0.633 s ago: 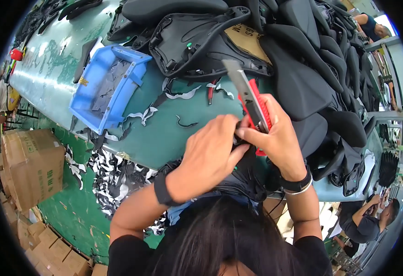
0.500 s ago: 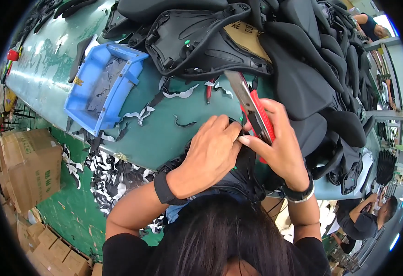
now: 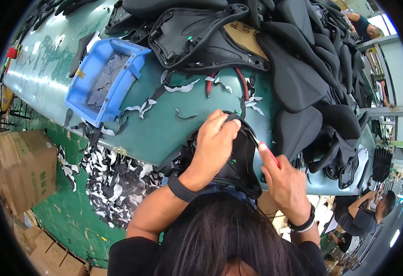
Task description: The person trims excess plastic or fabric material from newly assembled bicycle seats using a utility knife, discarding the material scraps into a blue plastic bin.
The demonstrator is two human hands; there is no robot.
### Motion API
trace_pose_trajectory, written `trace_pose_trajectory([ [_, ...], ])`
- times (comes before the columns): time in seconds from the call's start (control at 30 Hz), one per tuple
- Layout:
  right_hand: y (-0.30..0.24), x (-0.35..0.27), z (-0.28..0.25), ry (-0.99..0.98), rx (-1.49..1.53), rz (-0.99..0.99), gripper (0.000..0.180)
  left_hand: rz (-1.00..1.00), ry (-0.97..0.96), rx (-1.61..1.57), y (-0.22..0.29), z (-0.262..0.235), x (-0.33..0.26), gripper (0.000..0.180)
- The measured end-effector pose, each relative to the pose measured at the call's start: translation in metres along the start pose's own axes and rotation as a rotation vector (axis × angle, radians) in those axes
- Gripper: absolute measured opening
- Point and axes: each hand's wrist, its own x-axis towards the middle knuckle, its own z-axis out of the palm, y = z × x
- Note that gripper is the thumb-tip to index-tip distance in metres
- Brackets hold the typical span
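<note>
An upturned black vehicle seat (image 3: 242, 156), its hollow underside facing up, lies in front of me at the table's near edge. My left hand (image 3: 213, 145) is closed at the far tip of this seat, pinching a dark strip of its cover edge. My right hand (image 3: 286, 184) grips a red utility knife (image 3: 269, 156), whose blade points away from me and lies along the seat's right rim. Whether the blade is in the material I cannot tell. Small green dots of plastic show on the seat.
A blue bin (image 3: 114, 87) with grey scraps stands on the green table (image 3: 151, 142). Beyond the seat lie red tool handles (image 3: 209, 87) and trimmed strips (image 3: 183, 86). Black seats (image 3: 298, 78) are piled behind and right. Offcuts (image 3: 109, 184) and a carton (image 3: 26, 165) are at left.
My right hand has moved nearer to me, and the knife has swung from being held upright to lying along the seat's rim. My left hand has turned slightly, uncovering more of the seat.
</note>
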Motion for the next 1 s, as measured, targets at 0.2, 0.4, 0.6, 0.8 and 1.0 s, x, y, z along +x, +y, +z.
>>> trace_pose_trajectory([
  [0.2, -0.008, -0.011, 0.038, 0.432, 0.505, 0.125, 0.057, 0.175, 0.082, -0.763, -0.012, -0.022, -0.008, 0.031],
  [0.4, 0.005, 0.036, 0.035, 0.057, 0.825, 0.2, 0.048, 0.151, 0.119, 0.756, 0.001, -0.065, -0.024, 0.049],
  [0.6, -0.022, 0.037, -0.008, 0.169, 1.477, 0.017, 0.047, -0.117, -0.017, 0.304, 0.072, -0.125, -0.065, 0.038],
  [0.8, -0.006, 0.045, -0.012, 0.402, 1.428, 0.218, 0.036, 0.334, 0.12, -0.41, 0.182, -0.237, 0.002, 0.056],
  [1.0, -0.01, 0.027, 0.04, 0.107, 1.634, 0.415, 0.039, 0.673, 0.134, 1.304, 0.111, -0.074, 0.065, 0.066],
])
